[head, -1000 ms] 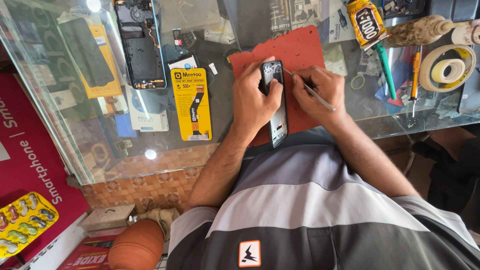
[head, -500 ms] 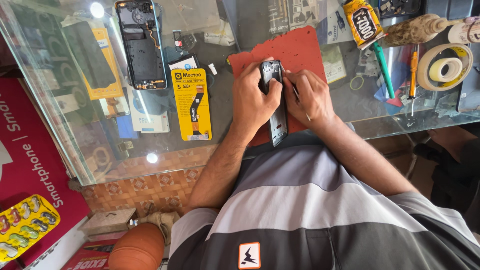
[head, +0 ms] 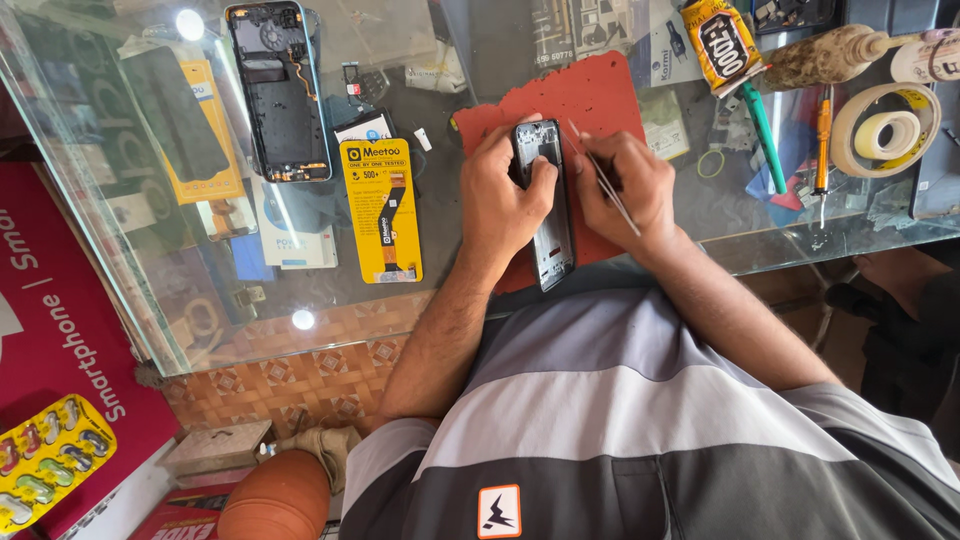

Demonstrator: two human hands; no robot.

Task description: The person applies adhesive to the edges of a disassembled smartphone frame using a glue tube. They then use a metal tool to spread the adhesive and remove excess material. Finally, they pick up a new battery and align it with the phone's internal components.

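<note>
Phone frame point(head: 545, 205), dark, opened, back removed: lies lengthwise on the red work mat point(head: 590, 95), on the glass counter point(head: 200, 270), near edge overhanging toward my chest. My left hand point(head: 500, 195) grips its left side, fingers curled round the edge and thumb pressed down on the upper inside; clamped on the frame, not spread. My right hand point(head: 625, 185) pinches a pair of thin metal tweezers point(head: 600, 180) between thumb and first fingers, pressed together as on a pen. Change noted: a second ago the tweezers lay slanted out to the right of the frame, half a second ago the hand had closed in over the frame's top, and now the tips point up and left, toward the upper right corner of the frame, just beside it; whether they touch it I cannot tell. My reading: the work has moved from repositioning to fine picking at the top of the frame, with the left hand unchanged as the steadying hold. Adjacent items: yellow parts card point(head: 380, 210) to the left of the mat; second opened phone back point(head: 278, 90) far left; tape roll point(head: 885, 130) far right; glue tube point(head: 725, 45) far right; green-handled tool point(head: 765, 125) and orange-handled tool point(head: 820, 135) beside it.
</note>
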